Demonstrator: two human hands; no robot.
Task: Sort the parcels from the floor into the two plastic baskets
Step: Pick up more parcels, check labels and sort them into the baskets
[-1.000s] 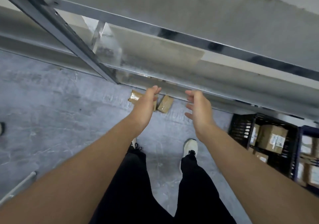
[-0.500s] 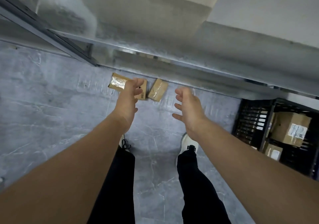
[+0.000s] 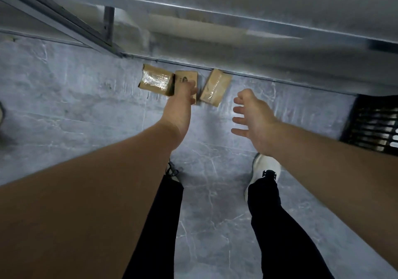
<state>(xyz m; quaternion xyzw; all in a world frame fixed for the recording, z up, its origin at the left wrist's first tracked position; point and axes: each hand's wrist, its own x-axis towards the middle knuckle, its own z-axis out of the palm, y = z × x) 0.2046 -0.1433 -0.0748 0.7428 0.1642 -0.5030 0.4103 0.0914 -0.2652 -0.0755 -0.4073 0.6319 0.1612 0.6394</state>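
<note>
Left hand [image 3: 183,98] now over middle parcel [image 3: 185,77]; black basket [image 3: 374,126] (contents cropped).

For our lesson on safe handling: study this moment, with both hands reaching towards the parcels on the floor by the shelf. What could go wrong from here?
1. The left hand reaches over the middle parcel, which lies close between the left parcel and the right parcel; a hasty grab might shove one under the shelf rail.
2. The right hand is spread open near that rail, so its knuckles could strike it.
</note>
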